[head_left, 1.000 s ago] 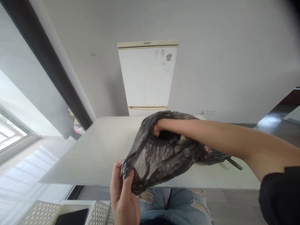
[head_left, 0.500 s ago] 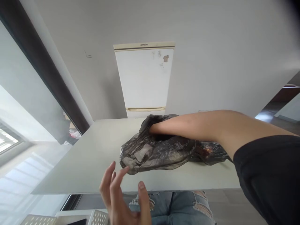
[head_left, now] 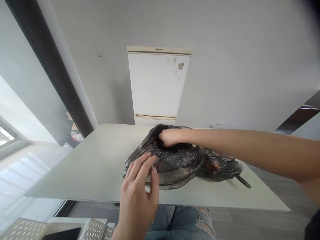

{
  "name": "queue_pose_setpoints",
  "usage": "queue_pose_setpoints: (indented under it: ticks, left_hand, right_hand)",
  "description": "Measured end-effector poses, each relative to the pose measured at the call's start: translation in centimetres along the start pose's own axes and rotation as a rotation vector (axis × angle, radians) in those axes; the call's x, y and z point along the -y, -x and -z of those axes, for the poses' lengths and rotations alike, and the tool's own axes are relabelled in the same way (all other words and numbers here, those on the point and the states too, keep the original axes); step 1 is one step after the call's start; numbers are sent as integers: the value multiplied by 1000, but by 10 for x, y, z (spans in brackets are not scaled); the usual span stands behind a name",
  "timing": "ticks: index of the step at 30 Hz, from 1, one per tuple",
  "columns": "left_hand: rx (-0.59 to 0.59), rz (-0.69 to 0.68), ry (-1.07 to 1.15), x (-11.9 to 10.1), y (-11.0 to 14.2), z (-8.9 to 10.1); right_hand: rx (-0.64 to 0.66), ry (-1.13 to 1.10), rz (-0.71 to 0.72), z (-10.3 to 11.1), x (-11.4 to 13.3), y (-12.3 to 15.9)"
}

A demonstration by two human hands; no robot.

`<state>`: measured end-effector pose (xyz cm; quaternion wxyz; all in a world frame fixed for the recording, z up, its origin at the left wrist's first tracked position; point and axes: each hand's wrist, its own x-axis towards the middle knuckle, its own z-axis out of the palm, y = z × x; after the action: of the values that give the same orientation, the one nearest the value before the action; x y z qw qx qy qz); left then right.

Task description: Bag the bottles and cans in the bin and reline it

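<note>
A thin black plastic bag (head_left: 175, 170) lies on the white table, its mouth gaping toward the far side. Into that opening reaches my right hand (head_left: 171, 137); its fingers are hidden inside, so whether they grip anything cannot be seen. My left hand (head_left: 140, 183) is at the bag's near left side, fingers curved over the plastic and thumb apart from them. Through the right end of the bag, reddish-orange contents show dimly. A green stalk (head_left: 243, 182) pokes out there.
The bag rests on a white table (head_left: 95, 160). Beyond it, a white fridge (head_left: 157, 83) stands against the grey wall. A perforated white basket (head_left: 95, 230) holding a dark flat object (head_left: 62, 234) is below the table at lower left.
My left hand has moved up and forward from the table's near edge onto the bag. My right hand has come partly out of the mouth, and the forearm is lower. The stalk now shows.
</note>
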<state>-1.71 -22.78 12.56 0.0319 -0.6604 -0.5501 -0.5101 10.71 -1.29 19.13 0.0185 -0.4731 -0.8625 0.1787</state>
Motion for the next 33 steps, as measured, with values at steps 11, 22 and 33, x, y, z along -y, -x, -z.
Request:
queue_pose_setpoints:
  ticks: [11, 22, 33]
  left_hand:
    - [193, 348, 32, 46, -38, -36]
    - [410, 479, 261, 75, -34, -53]
    - [406, 413, 103, 89, 0, -56]
  right_hand:
    - [-370, 230, 262, 34, -85, 18]
    - [-249, -165, -187, 38, -98, -56]
    - [134, -657, -268, 19, -129, -20]
